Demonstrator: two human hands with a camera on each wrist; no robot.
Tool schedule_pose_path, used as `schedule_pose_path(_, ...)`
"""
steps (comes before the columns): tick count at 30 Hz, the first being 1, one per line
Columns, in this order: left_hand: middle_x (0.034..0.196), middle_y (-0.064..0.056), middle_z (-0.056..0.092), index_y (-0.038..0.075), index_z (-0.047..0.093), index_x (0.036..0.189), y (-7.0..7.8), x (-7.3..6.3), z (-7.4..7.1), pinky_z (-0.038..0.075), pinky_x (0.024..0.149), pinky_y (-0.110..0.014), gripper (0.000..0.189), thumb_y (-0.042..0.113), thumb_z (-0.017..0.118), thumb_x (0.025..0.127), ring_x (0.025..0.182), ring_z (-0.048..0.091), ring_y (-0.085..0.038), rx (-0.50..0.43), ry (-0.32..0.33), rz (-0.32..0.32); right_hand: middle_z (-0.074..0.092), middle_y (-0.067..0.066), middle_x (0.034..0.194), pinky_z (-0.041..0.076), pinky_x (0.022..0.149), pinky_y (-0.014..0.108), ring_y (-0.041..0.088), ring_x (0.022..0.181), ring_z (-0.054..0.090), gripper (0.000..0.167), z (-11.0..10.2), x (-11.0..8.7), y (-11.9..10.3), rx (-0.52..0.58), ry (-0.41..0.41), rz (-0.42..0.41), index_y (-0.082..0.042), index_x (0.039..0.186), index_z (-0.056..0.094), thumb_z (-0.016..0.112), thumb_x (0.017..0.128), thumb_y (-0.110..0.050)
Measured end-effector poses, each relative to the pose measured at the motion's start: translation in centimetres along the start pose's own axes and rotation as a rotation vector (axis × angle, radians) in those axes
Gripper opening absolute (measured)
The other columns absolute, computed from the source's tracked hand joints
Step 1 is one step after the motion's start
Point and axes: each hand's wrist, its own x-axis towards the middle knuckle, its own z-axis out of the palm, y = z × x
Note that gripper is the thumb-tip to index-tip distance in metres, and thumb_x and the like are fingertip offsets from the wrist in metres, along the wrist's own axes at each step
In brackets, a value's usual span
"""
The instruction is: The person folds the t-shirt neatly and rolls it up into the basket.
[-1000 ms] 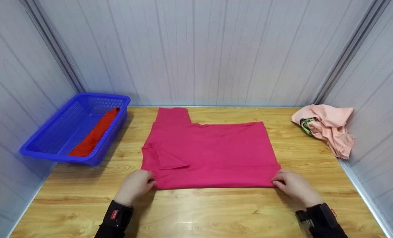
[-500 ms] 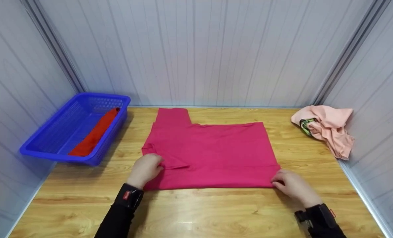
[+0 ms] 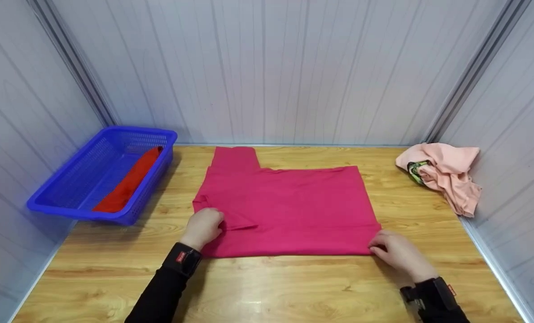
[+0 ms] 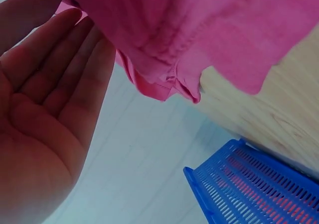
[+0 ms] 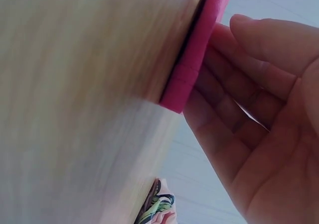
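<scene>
A bright pink T-shirt [image 3: 298, 202] lies flat on the wooden table, with its side toward the person folded in. Its near short sleeve [image 3: 239, 220] lies across the body of the shirt. My left hand [image 3: 202, 228] touches the shirt by this sleeve, near the collar; in the left wrist view its fingers [image 4: 82, 77] look fairly straight, their tips against the cloth. At the near right corner of the shirt is my right hand [image 3: 401, 255]. In the right wrist view its relaxed fingers [image 5: 209, 119] touch the pink edge, and the thumb stands apart.
A blue plastic basket [image 3: 80, 214] stands at the left with a red folded cloth [image 3: 130, 184] inside. Crumpled peach fabric [image 3: 446, 168] with a green print lies at the far right, against the side wall. Pale panel walls [image 3: 285, 72] enclose three sides.
My left hand has left the near left corner of the shirt and moved up and slightly right to the folded sleeve. My right hand stays in place.
</scene>
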Motion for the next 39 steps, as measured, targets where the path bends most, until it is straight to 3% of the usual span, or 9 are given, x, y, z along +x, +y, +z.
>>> schedule_pose_path(7,0.070,-0.010,0.062,0.010,0.057,0.061,0.3,0.2,0.4,0.053,0.058,-0.049,0.022,0.000,0.074,0.070,0.068,0.064,-0.034,0.060,0.056,-0.038,0.062,-0.006,0.089,0.051,0.078,0.041,0.018,0.084,0.062,0.003,-0.1,0.1,0.0,0.003,-0.022,0.031,-0.013,0.087,0.072,0.071,0.089,-0.012)
schedule_pose_path(13,0.069,-0.013,0.064,0.008,0.058,0.062,0.7,0.9,0.0,0.053,0.057,-0.050,0.020,-0.006,0.064,0.075,0.067,0.065,-0.036,0.025,0.097,-0.114,0.061,-0.007,0.088,0.051,0.078,0.041,0.017,0.083,0.062,0.004,0.0,0.1,-0.1,-0.004,-0.013,0.031,-0.015,0.087,0.072,0.072,0.088,-0.012)
schedule_pose_path(21,0.066,-0.014,0.060,0.005,0.056,0.065,1.6,3.4,-1.2,0.050,0.056,-0.048,0.020,-0.009,0.062,0.079,0.064,0.063,-0.037,-0.005,0.345,-0.027,0.060,-0.007,0.087,0.051,0.077,0.041,0.018,0.083,0.061,0.005,0.1,0.1,-0.1,0.000,-0.017,0.042,-0.016,0.086,0.071,0.073,0.088,-0.012)
schedule_pose_path(25,0.085,-0.016,0.069,0.000,0.069,0.084,2.1,4.5,-1.2,0.055,0.068,-0.044,0.013,-0.011,0.064,0.081,0.080,0.069,-0.033,-0.082,0.425,0.045,0.060,-0.008,0.087,0.051,0.076,0.040,0.017,0.082,0.061,0.005,0.1,0.1,0.0,0.009,-0.017,0.033,-0.016,0.086,0.071,0.072,0.089,-0.012)
schedule_pose_path(28,0.103,-0.018,0.071,-0.003,0.072,0.104,2.2,4.8,-1.1,0.055,0.081,-0.042,0.025,-0.012,0.066,0.082,0.097,0.069,-0.032,-0.139,0.441,0.078,0.060,-0.008,0.086,0.050,0.076,0.040,0.016,0.082,0.060,0.005,0.1,0.2,-0.1,0.019,-0.020,0.030,-0.015,0.086,0.071,0.072,0.089,-0.011)
schedule_pose_path(30,0.107,-0.019,0.070,-0.004,0.071,0.109,2.2,4.8,-1.0,0.055,0.084,-0.042,0.029,-0.012,0.066,0.082,0.099,0.068,-0.033,-0.147,0.443,0.083,0.059,-0.008,0.086,0.050,0.076,0.040,0.016,0.082,0.060,0.005,0.1,0.2,-0.1,0.022,-0.024,0.035,-0.015,0.086,0.071,0.072,0.089,-0.011)
schedule_pose_path(35,0.097,-0.019,0.070,-0.005,0.071,0.103,1.7,4.2,-0.8,0.056,0.078,-0.043,0.023,-0.012,0.066,0.081,0.091,0.069,-0.034,-0.119,0.451,0.092,0.060,-0.007,0.087,0.050,0.076,0.041,0.017,0.083,0.061,0.004,-0.1,0.2,-0.2,0.014,-0.027,0.047,-0.014,0.087,0.072,0.071,0.090,-0.013)
schedule_pose_path(39,0.089,-0.017,0.070,-0.002,0.071,0.095,1.3,3.3,-0.8,0.056,0.071,-0.044,0.020,-0.012,0.065,0.078,0.083,0.069,-0.034,-0.098,0.408,0.069,0.061,-0.007,0.087,0.051,0.077,0.041,0.018,0.083,0.061,0.003,-0.2,0.2,-0.3,0.005,-0.032,0.037,-0.013,0.087,0.072,0.071,0.090,-0.013)
